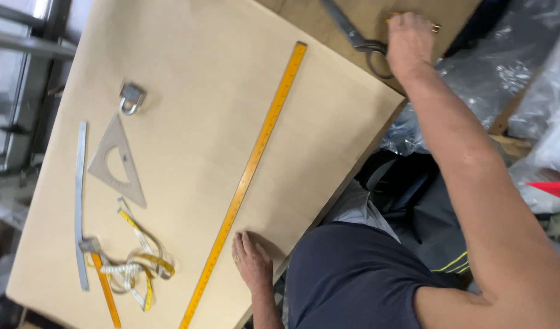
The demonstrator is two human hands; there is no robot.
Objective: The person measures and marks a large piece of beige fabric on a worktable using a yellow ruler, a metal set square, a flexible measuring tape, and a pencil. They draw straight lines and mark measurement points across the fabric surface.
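Scissors (pixel 359 39) lie at the far edge of the brown paper sheet (pixel 201 91), directly under the right hand (pixel 409 41).

Right hand: curled over the scissor handles and a small yellow object; whether it grips either cannot be told. Left hand (pixel 251 259): open, fingers flat on the paper, holding nothing, just beside the long yellow ruler (pixel 249 170). Beyond the ruler from the left hand lie a tape measure (pixel 137 265), a clear set square (pixel 116 163), a curved ruler (pixel 80 201) and a metal clip (pixel 131 97).
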